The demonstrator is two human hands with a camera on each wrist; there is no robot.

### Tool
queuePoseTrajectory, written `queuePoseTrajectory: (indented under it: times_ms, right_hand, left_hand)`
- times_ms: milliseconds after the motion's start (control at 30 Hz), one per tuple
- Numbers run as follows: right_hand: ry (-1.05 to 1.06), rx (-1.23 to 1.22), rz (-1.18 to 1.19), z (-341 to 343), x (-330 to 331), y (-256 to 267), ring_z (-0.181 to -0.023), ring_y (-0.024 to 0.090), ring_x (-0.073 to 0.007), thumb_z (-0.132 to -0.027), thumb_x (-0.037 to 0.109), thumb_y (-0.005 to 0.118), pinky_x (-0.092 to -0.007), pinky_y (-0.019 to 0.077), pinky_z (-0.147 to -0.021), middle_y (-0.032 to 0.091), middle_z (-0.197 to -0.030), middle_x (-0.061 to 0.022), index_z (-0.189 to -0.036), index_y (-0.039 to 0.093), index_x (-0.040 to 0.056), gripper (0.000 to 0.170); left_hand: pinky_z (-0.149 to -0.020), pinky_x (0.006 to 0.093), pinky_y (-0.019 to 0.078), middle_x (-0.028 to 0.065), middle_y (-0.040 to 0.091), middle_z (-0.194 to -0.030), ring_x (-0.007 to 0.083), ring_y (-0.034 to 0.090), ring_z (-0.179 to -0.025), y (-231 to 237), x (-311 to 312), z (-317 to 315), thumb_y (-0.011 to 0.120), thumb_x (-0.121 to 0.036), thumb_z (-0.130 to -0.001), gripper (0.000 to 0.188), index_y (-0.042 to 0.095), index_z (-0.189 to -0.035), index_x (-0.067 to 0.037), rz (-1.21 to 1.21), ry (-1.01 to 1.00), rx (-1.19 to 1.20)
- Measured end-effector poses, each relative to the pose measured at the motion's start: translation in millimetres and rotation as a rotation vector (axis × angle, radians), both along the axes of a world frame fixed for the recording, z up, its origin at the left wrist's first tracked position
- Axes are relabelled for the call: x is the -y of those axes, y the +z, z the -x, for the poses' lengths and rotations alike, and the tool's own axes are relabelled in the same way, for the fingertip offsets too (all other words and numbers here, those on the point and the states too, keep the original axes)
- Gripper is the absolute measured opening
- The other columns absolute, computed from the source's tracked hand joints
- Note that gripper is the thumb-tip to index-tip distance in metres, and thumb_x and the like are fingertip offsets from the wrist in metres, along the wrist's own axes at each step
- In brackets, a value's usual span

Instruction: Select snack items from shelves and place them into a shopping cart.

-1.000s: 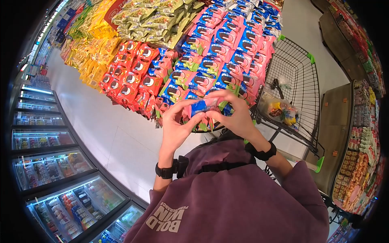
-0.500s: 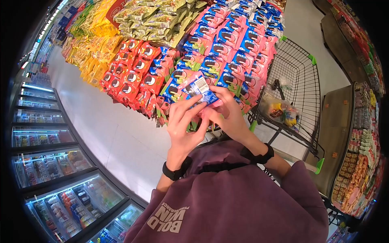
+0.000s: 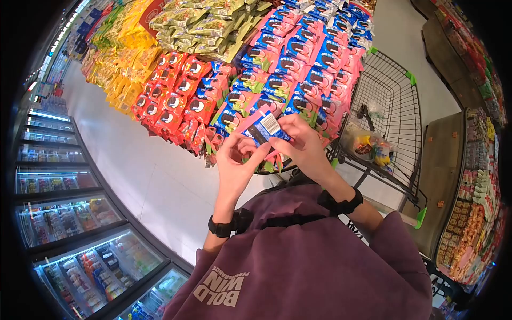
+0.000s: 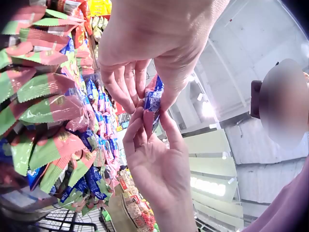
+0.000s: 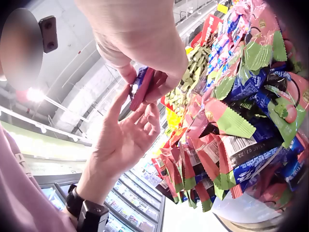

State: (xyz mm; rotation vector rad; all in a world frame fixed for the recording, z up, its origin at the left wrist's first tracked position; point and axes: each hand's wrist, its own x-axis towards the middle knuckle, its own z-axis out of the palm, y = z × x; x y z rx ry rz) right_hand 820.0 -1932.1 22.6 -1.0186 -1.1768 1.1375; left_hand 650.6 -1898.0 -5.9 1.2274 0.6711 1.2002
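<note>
A small pink-and-blue cookie packet (image 3: pixel 261 129) is between both hands, its barcode side facing up in the head view. My left hand (image 3: pixel 239 156) pinches its left end between thumb and fingers, the other fingers curled behind. At the opposite end, my right hand (image 3: pixel 308 145) grips the packet with its thumb on the barcode side. From the left wrist view, the packet (image 4: pixel 153 100) appears nearly edge-on between the two sets of fingers. Directly beyond the hands lie stacked packets (image 3: pixel 301 88) of the same blue and pink colours.
Red packets (image 3: pixel 173 96), yellow bags (image 3: pixel 128 69) and green bags (image 3: pixel 200 26) fill the rest of the display. A wire shopping cart (image 3: pixel 392 80) stands at the right, holding a bag of goods (image 3: pixel 368 145). Glass-fronted fridges (image 3: pixel 64 218) line the left, and stocked shelves (image 3: pixel 466 213) the far right.
The packet has turned over in the hands, from a thin side-on look to its barcode face showing. The left fingers, spread across it half a second ago, are now back at its left end.
</note>
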Motion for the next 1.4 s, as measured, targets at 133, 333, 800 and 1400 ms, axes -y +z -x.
queuePoseTrajectory:
  times_ms: [133, 333, 800, 1400]
  right_hand:
    - [0.102, 0.055, 0.001, -9.3, -1.1, -8.0, -0.098, 0.06, -0.0095, -0.088, 0.008, 0.07, -0.0257, 0.0474, -0.085, 0.059, -0.11, -0.0041, -0.109, 0.052, 0.0038, 0.028]
    - [0.001, -0.005, 0.056, -1.6, 6.5, 3.7, -0.093, 0.058, -0.0081, -0.085, 0.01, 0.075, -0.025, 0.0474, -0.081, 0.057, -0.107, -0.0008, -0.111, 0.053, 0.0033, 0.035]
    - [-0.002, 0.001, 0.045, -0.7, 3.8, -1.8, -0.081, 0.053, -0.0051, -0.087, 0.011, 0.073, -0.0249, 0.0448, -0.071, 0.057, -0.09, 0.0004, -0.12, 0.049, 0.0041, 0.042]
    - [0.061, 0.115, 0.036, -5.5, 7.8, 1.5, -0.096, 0.058, -0.0078, -0.085, 0.012, 0.073, -0.0254, 0.0482, -0.081, 0.059, -0.11, -0.0011, -0.117, 0.058, 0.0053, 0.036]
  left_hand:
    - [-0.071, 0.0203, 0.0492, 0.0075, 0.068, -0.096, 0.0069, 0.064, -0.081, -3.4, 1.0, -0.1, 0.073, 0.006, -0.081, 0.03, 0.061, -0.108, 0.005, 0.091, 0.038, 0.073]
    - [-0.077, 0.0234, 0.0515, 0.0092, 0.069, -0.103, 0.0099, 0.065, -0.089, 0.0, -2.4, 6.2, 0.073, 0.004, -0.082, 0.041, 0.06, -0.121, 0.005, 0.006, -0.041, -0.055]
    - [-0.086, 0.0269, 0.0535, 0.0131, 0.069, -0.108, 0.0141, 0.066, -0.099, 7.2, 0.3, 2.4, 0.074, 0.007, -0.08, 0.048, 0.055, -0.124, 0.006, 0.149, -0.043, 0.157]
    - [-0.082, 0.0269, 0.0544, 0.0117, 0.069, -0.105, 0.0141, 0.066, -0.095, 6.2, 2.3, 3.4, 0.074, 0.007, -0.079, 0.035, 0.062, -0.112, 0.006, 0.089, -0.006, 0.085]
